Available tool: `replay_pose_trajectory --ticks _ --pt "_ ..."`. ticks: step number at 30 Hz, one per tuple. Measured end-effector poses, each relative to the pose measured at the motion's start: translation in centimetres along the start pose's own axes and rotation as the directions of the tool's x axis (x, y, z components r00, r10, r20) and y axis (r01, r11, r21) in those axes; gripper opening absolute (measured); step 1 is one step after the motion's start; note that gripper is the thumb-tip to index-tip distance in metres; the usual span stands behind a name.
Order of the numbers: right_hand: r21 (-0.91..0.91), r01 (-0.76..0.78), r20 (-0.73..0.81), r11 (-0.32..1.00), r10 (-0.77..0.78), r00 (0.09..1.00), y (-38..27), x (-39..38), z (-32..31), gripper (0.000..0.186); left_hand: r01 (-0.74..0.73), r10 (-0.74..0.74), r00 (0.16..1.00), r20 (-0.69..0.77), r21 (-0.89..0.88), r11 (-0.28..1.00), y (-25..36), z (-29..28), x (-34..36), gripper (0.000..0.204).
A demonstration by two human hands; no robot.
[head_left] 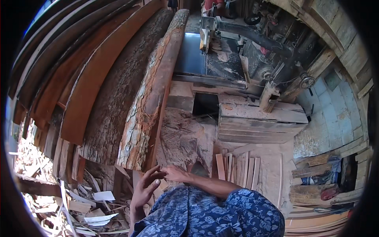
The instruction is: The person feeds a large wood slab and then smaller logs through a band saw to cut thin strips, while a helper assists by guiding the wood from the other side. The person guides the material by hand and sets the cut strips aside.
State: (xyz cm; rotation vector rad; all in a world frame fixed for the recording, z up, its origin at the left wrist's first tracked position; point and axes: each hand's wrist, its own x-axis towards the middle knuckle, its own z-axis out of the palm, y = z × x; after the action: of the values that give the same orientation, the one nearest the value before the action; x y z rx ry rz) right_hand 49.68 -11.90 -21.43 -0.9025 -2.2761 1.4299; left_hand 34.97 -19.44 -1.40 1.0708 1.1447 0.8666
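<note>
A long bark-edged slab (pixel 152 91) runs away from me, and its near end stops just beyond my hands. My left hand (pixel 145 189) is raised beside that end, fingers loosely bent and apart, with the thumb showing and nothing seen in it. Across my front reaches my right arm, bringing my right hand (pixel 174 173) near the slab's lower right corner. The fingers of the right hand are partly hidden behind the left fingertips, so whether they touch the wood is unclear. At the far end, the slab lies alongside a saw machine's dark metal table (pixel 191 55).
Rough boards (pixel 98 79) lean in a row on the left, above wood scraps (pixel 98 209). A wooden box (pixel 256 122) with a post stands right of centre on the sawdust-covered floor. Thin strips (pixel 241 170) lie nearer me. Part of another person (pixel 215 4) shows beyond the machine.
</note>
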Motion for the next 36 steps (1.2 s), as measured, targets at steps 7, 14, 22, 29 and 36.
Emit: replay_pose_trajectory --ticks 7,14,22,29,36 --pt "0.113 -0.612 -0.266 0.783 0.617 0.740 19.0 -8.3 -6.9 0.035 0.145 -0.273 0.940 0.204 0.485 0.862 -5.9 -0.9 18.9 0.061" --pt "0.229 -0.642 -0.376 0.732 0.675 0.635 27.9 -1.4 -17.9 0.040 0.110 -0.320 0.927 0.198 0.669 0.735 -11.9 -1.1 37.8 0.066" --pt "0.137 -0.704 -0.394 0.697 0.690 0.607 25.0 7.7 -33.0 0.033 0.144 -0.211 0.977 0.041 0.608 0.781 -7.9 0.0 47.5 0.045" --pt "0.598 -0.425 -0.451 0.679 0.724 0.522 21.8 9.6 -32.7 0.051 0.115 -0.075 0.991 -0.112 0.423 0.899 -9.1 1.8 47.4 0.042" --pt "0.693 -0.167 -0.508 0.702 0.639 0.578 16.9 7.3 -26.9 0.068 0.136 -0.098 0.987 -0.126 0.341 0.930 -12.0 3.0 42.1 0.061"
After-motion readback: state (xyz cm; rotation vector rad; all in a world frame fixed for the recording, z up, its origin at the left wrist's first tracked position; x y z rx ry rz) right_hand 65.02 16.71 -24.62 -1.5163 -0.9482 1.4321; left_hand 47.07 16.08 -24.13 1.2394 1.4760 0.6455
